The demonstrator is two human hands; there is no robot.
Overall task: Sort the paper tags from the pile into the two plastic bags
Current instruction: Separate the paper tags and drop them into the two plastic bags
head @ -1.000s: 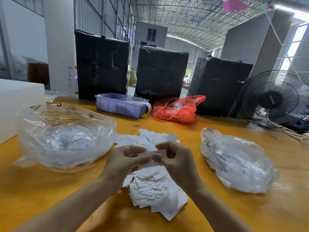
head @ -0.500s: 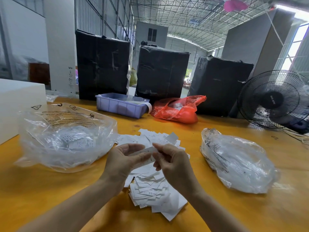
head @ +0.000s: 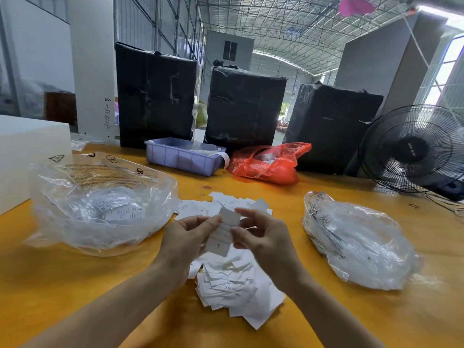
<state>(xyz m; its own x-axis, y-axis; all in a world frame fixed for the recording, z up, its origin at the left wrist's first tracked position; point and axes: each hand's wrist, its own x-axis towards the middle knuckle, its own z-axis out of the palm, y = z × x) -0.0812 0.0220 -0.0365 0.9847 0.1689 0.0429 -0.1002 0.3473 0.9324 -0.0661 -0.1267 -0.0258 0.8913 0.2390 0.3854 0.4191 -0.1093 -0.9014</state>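
Observation:
A pile of white paper tags [head: 233,285] lies on the yellow table [head: 75,285] in front of me. Just above the pile, both hands hold a small white tag [head: 222,232] upright. My left hand [head: 187,241] pinches its left edge and my right hand [head: 263,238] pinches its right edge. A clear plastic bag [head: 100,204] with printed tags inside lies open to the left of the pile. A second clear plastic bag [head: 356,242] lies to the right; what it holds is hard to make out.
At the back of the table stand a lilac plastic tray [head: 183,156], a red plastic bag [head: 271,164] and three black-wrapped bales [head: 246,104]. A black fan [head: 414,149] stands at the far right. A white block [head: 27,156] sits at the left edge.
The tag between my hands has turned from lying flat and sideways to standing upright, and both hands have shifted their pinch along its edges.

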